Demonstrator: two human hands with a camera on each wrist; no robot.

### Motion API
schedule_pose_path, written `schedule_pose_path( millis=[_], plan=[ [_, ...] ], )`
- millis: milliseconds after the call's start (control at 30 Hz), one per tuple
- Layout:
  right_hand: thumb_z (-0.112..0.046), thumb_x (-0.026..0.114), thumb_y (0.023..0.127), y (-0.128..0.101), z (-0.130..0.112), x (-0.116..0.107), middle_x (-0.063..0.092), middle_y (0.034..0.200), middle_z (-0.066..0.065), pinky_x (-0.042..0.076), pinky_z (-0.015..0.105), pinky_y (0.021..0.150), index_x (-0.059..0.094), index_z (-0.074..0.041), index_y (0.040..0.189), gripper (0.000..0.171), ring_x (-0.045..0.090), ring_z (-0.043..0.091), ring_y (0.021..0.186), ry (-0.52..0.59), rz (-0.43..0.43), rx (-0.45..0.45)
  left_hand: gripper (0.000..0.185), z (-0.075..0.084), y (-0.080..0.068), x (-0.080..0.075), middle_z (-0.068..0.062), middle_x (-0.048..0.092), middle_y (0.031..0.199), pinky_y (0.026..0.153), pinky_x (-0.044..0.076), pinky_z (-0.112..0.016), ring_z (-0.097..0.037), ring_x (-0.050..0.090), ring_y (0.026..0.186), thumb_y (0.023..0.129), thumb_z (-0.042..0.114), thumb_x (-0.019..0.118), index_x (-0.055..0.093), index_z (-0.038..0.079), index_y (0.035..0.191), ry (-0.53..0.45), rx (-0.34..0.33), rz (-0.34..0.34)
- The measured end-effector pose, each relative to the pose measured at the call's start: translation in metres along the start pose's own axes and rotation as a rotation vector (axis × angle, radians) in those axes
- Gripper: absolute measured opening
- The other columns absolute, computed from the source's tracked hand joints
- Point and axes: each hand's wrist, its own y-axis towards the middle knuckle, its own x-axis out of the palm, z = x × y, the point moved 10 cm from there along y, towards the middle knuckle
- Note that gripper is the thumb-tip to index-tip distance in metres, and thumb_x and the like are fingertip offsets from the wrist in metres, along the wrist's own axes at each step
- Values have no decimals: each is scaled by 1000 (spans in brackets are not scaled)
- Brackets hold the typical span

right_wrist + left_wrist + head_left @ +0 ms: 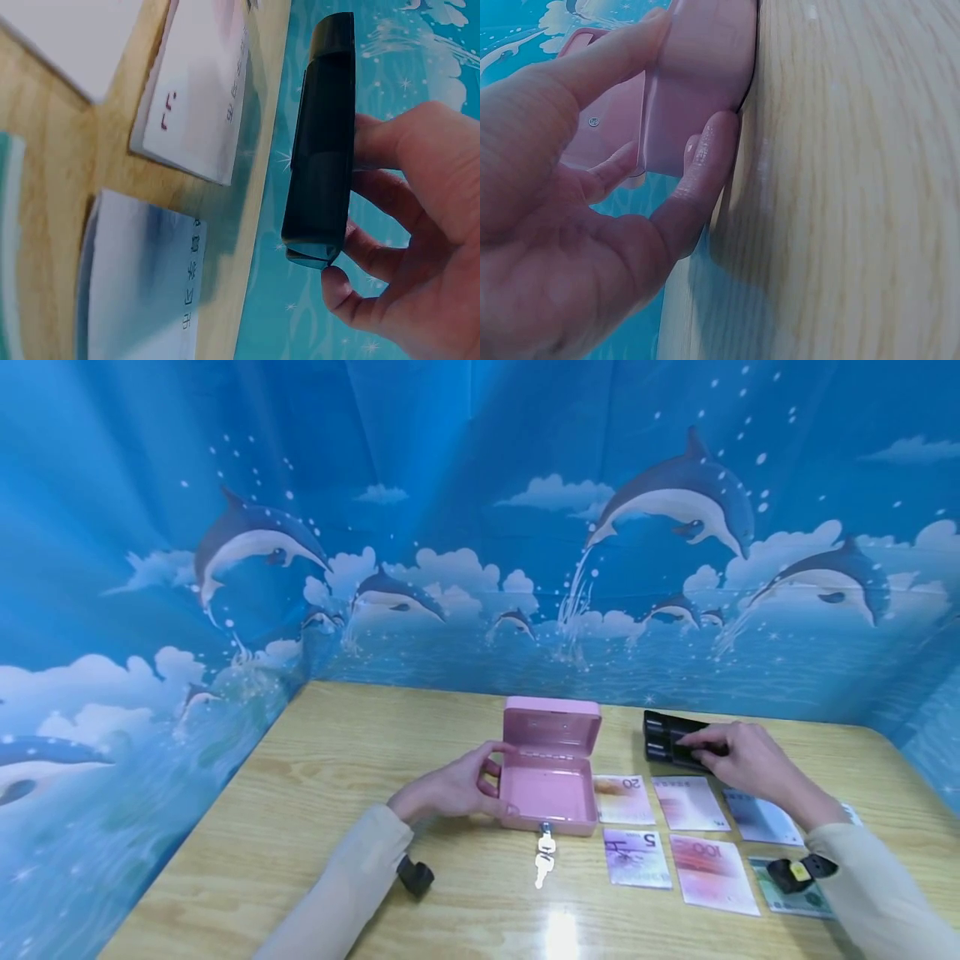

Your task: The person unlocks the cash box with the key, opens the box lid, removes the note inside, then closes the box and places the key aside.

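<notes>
An open box (550, 777) stands near the middle of the surface (300, 802), its lid upright at the back. The left hand (453, 789) holds the box's left wall. A key (544, 852) lies just before the box's front. Right of the box, banknotes (678, 831) lie in two rows. Behind the back row sits a tray (667, 742), gripped by the right hand (750, 764), which reaches over the notes.

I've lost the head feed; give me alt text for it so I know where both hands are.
Head view: the left hand holds the left side of an open pink cash box on a wooden table, keys in its front lock. The right hand grips a black tray behind six banknotes laid in two rows.
</notes>
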Motion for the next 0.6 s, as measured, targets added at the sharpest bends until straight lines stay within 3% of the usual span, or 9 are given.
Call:
schedule_pose_path(
  millis=[367, 600],
  plan=[
    [3, 68, 88, -11, -15, -1, 77, 102, 21, 34, 22, 43, 78, -8, 113, 29, 33, 3, 45, 18, -1, -39, 87, 1, -1, 0, -12, 55, 130, 94, 56, -38, -22, 63, 105, 82, 18, 86, 36, 25, 153, 4, -1, -2],
    [3, 72, 85, -17, -30, -1, 78, 102, 15, 39, 21, 52, 80, -10, 109, 28, 53, 6, 66, -19, 30, -87, 87, 2, -1, 0, -13, 55, 132, 96, 57, -39, -21, 63, 106, 83, 17, 85, 36, 24, 154, -2, 8, -7]
  ],
)
